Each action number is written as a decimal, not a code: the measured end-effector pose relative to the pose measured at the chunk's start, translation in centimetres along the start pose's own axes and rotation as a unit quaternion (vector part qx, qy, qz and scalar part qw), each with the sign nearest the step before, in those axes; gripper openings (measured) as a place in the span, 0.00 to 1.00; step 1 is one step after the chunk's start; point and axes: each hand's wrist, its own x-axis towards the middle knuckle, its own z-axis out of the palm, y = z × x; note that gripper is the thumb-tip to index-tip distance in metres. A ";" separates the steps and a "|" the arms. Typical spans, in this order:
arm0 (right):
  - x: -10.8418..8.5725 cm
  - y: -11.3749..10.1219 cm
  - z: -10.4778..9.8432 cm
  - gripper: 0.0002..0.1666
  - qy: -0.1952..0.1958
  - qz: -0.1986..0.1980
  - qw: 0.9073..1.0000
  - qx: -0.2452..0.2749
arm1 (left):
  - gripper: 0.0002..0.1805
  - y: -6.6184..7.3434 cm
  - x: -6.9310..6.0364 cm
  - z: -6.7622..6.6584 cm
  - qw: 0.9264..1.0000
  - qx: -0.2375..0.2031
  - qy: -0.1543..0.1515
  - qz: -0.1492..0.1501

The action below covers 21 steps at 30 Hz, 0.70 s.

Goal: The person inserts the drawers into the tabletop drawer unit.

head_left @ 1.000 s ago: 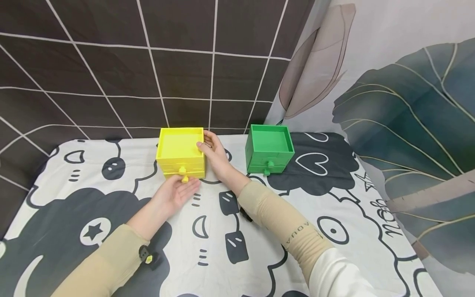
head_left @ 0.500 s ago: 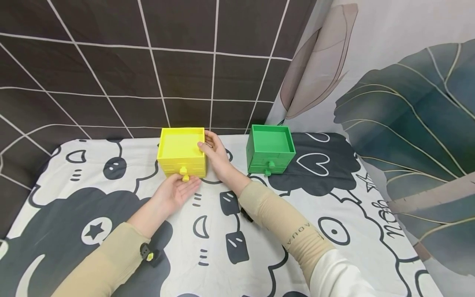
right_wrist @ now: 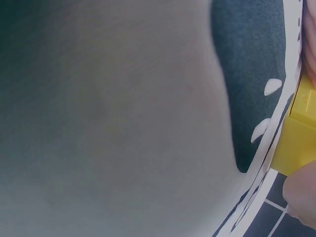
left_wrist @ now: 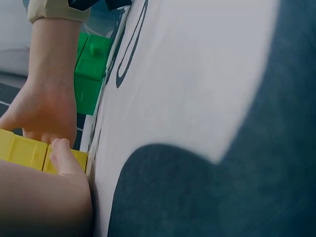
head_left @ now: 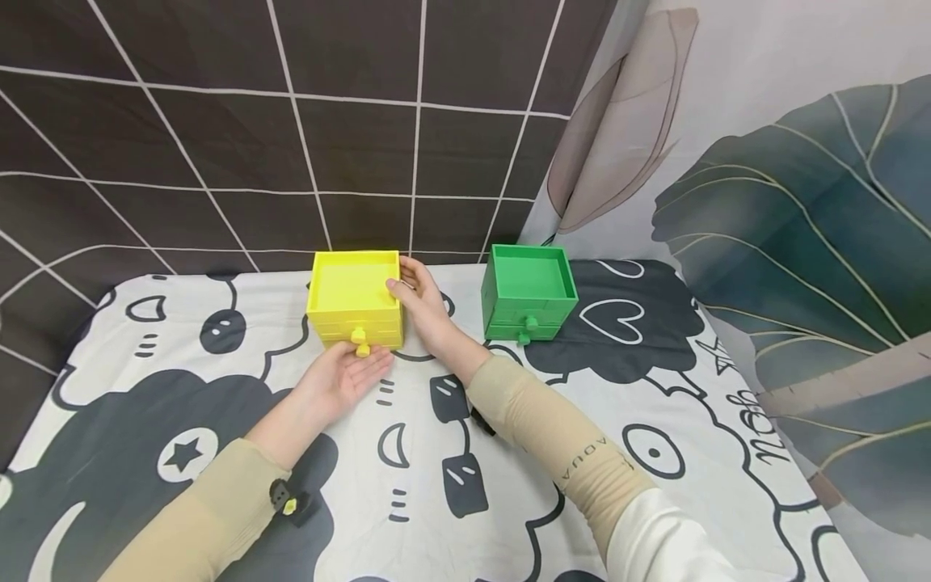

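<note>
A yellow drawer box [head_left: 352,283] with a shallow open tray on top stands on the patterned cloth in the head view. Two small yellow knobs [head_left: 360,335] stick out of its front, one above the other. My right hand [head_left: 429,314] grips the box's right side, thumb over the top rim and fingers behind. Palm up, my left hand [head_left: 340,384] lies at the lower front edge under the knobs, its fingers extended. The left wrist view shows the left thumb [left_wrist: 64,158] against the box front. Only part of the yellow box [right_wrist: 294,145] appears in the right wrist view.
A similar green drawer box [head_left: 534,279] stands to the right of the yellow one. Behind both rises a dark cloth [head_left: 364,145] with white grid lines. A leaf-print curtain [head_left: 800,202] hangs at the right. Black-and-white cartoon cloth [head_left: 509,501] covers the surface.
</note>
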 end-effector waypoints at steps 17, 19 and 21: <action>-0.2 -0.4 0.1 0.36 0.005 0.006 1.000 -0.006 | 0.27 1.1 -1.6 -3.0 0.999 0.012 -0.050 -0.013; -0.2 -0.5 0.1 0.36 0.004 0.009 1.000 -0.009 | 0.28 1.3 -1.8 -3.5 0.999 0.004 -0.053 -0.014; -0.2 -0.5 0.1 0.36 0.005 0.009 1.000 -0.011 | 0.25 1.5 -2.1 -4.1 0.998 -0.010 -0.054 -0.016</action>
